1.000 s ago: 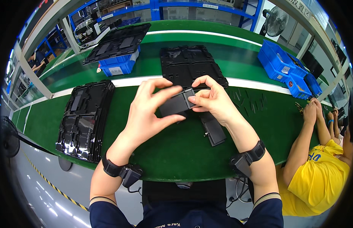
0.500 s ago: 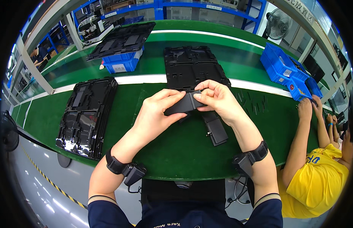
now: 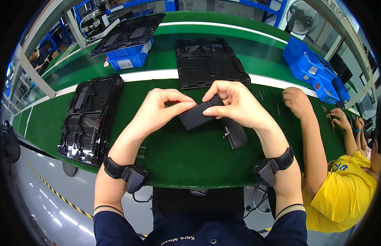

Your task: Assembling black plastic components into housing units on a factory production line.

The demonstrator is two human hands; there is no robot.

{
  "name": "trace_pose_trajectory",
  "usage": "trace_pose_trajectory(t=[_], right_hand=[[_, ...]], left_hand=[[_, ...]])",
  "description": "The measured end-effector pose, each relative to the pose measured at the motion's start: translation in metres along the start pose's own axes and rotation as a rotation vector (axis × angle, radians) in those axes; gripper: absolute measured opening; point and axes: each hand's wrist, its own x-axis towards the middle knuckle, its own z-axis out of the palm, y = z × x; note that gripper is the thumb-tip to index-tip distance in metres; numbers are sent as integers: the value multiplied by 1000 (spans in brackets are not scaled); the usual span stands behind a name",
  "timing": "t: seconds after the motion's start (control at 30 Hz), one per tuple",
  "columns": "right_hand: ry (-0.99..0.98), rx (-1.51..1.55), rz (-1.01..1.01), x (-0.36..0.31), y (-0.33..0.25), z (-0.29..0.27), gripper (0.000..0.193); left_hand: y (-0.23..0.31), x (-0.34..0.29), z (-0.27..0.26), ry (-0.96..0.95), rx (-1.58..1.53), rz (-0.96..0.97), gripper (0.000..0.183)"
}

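Right hand's fingers pinching black box, left hand's fingers nearly together at its edge, hold unclear, surface below

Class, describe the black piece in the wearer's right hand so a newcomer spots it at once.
Find the green table, then the wearer's right hand above its middle. The black piece is the oblong block it holds, with the left hand close to its upper edge. Unlike the black part lying on the table nearby, it is held.
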Motion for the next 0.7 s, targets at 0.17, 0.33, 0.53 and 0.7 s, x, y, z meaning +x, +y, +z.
trace_pose_trajectory(t=[0.17, 0.33, 0.53, 0.7], right_hand=[[-100, -42, 86, 2, 0, -9, 20], [-141, 0, 67, 2, 3, -6, 26], [397, -31, -50, -2, -7, -11, 20], [315, 9, 79, 1, -9, 8, 22]], left_hand=[[11, -2, 5, 23, 489, 297, 16], [-2, -4, 8, -152, -197, -184, 28], [4, -2, 10, 42, -310, -244, 25], [2, -2, 10, 160, -360, -177, 26]])
